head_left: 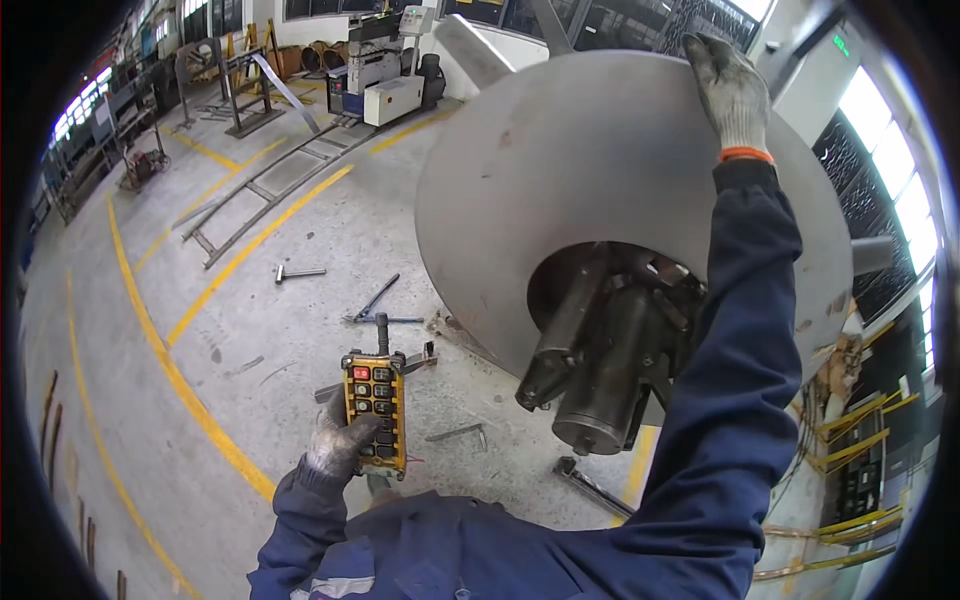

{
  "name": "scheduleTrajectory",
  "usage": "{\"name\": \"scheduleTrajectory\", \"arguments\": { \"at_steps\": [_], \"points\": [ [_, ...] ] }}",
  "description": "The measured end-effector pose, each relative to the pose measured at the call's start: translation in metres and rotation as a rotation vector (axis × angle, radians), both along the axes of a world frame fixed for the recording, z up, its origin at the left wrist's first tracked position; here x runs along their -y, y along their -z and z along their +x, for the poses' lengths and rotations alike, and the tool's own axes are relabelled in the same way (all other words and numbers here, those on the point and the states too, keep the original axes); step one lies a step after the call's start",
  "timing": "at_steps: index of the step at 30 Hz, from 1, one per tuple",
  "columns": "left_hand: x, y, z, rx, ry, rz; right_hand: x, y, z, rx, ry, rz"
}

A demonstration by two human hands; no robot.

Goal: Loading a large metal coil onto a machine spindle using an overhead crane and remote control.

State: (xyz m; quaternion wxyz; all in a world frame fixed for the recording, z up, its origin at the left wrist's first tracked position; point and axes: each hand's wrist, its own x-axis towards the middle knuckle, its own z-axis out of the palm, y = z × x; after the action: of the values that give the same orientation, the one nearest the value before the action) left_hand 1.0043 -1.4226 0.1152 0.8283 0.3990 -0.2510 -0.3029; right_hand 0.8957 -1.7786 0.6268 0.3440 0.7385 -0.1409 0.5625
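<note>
My left hand (342,440), in a dirty grey work glove, is closed around a yellow crane remote control (398,420) with a short black antenna. Its thumb lies over the lower black buttons; a red button shows near the top. My right hand (728,90), gloved too, rests on the upper part of a large grey dished metal disc (560,150). Its fingers are stretched out to the disc's top rim, and the fingertips partly pass the edge. From the round opening in the disc stick out dark steel cylinders (605,370). Fin-like metal blades (470,50) stand out behind the rim.
On the concrete floor lie a hammer (298,273), long-handled pliers-like tools (380,310), a thin metal angle piece (460,433) and a dark bar-shaped tool (590,487). A metal ladder-like frame (265,190) and a machine (385,75) stand farther back. Yellow racks (865,435) are at right.
</note>
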Motion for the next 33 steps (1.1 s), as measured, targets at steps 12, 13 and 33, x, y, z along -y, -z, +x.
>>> {"name": "scheduleTrajectory", "arguments": {
  "at_steps": [12, 13, 33],
  "points": [
    [-0.019, 0.018, 0.172, -0.12, -0.021, 0.16, 0.102, -0.023, 0.159, -0.422, 0.694, 0.371],
    [-0.012, 0.017, 0.183, -0.115, -0.004, 0.159, 0.105, -0.017, 0.165, -0.519, 0.757, 0.231],
    [0.191, -0.018, 0.421, 0.048, 0.484, 0.186, 0.198, -0.035, 0.157, -0.702, 0.735, 0.174]
  ]
}}
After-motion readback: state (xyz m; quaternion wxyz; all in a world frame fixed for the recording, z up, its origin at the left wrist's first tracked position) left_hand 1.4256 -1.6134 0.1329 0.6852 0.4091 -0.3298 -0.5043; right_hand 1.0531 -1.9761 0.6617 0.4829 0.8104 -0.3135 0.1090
